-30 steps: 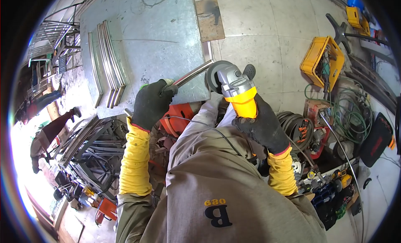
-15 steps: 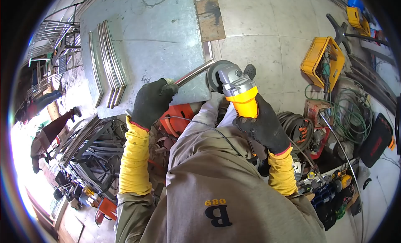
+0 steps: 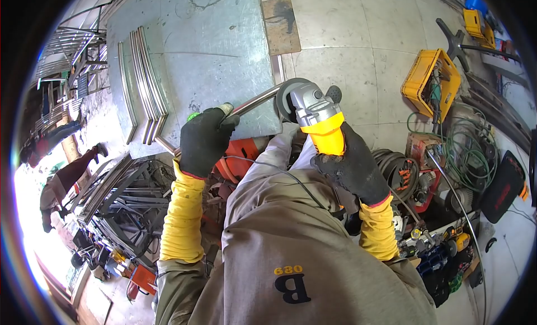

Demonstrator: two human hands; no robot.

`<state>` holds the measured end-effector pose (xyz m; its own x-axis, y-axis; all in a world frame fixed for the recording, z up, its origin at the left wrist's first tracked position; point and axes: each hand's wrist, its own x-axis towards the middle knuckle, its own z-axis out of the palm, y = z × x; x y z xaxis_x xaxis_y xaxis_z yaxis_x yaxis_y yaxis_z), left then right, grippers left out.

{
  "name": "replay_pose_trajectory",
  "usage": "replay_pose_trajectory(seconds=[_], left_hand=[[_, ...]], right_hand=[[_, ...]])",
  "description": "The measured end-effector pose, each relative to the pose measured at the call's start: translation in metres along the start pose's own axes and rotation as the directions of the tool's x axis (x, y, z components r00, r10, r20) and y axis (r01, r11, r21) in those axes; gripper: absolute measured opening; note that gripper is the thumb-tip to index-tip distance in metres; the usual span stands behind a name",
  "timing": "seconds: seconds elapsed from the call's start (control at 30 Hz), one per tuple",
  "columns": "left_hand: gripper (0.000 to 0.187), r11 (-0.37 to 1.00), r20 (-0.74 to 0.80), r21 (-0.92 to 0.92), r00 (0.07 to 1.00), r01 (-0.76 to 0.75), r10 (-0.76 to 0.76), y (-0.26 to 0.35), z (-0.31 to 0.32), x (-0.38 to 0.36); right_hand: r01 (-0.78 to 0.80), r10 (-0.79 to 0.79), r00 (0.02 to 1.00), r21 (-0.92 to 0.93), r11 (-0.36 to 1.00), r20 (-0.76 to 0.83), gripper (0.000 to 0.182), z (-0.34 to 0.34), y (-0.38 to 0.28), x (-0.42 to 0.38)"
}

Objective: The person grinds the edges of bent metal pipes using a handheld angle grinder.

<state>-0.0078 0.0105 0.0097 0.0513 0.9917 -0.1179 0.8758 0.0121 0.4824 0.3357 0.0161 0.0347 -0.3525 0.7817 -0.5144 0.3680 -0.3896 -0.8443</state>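
Note:
My left hand [image 3: 204,139], in a black glove with a yellow sleeve, grips a shiny metal tube [image 3: 254,100] that rests on the corner of a steel table [image 3: 207,51]. My right hand [image 3: 349,165], gloved the same way, holds a yellow and grey angle grinder [image 3: 313,115]. The grinder's disc meets the far end of the tube. The tube's near end shows below my left hand, bent toward the table's edge.
Several curved metal strips [image 3: 142,82] lie on the table's left side. A wooden board [image 3: 279,26] sits at its far edge. A yellow crate [image 3: 430,82], coiled green hose [image 3: 470,152], cables and tools crowd the floor at right. Metal frames [image 3: 120,196] are stacked at left.
My left hand has shifted slightly right along the tube, and the tube's bent near end now shows below it. The grinder stays against the tube's far end.

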Motion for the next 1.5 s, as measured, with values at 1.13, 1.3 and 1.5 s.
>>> replay_pose_trajectory(seconds=[1.13, 1.3, 1.5], left_hand=[[0.038, 0.998, 0.073, 0.06, 0.997, -0.014, 0.01, 0.003, -0.002, -0.01], [0.039, 0.989, 0.101, 0.142, 0.993, 0.039, -0.053, 0.01, 0.0, -0.015], [0.034, 0.994, 0.15, 0.01, 0.982, 0.111, -0.111, 0.005, 0.0, -0.019]], right_hand=[[-0.04, 0.04, 0.999, 0.016, 0.999, 0.03, 0.061, 0.001, 0.017, -0.014], [-0.001, 0.002, 1.0, -0.03, 1.0, 0.017, 0.061, 0.0, 0.015, -0.012], [-0.08, 0.08, 0.996, 0.004, 0.997, 0.047, 0.063, -0.001, 0.022, -0.016]])
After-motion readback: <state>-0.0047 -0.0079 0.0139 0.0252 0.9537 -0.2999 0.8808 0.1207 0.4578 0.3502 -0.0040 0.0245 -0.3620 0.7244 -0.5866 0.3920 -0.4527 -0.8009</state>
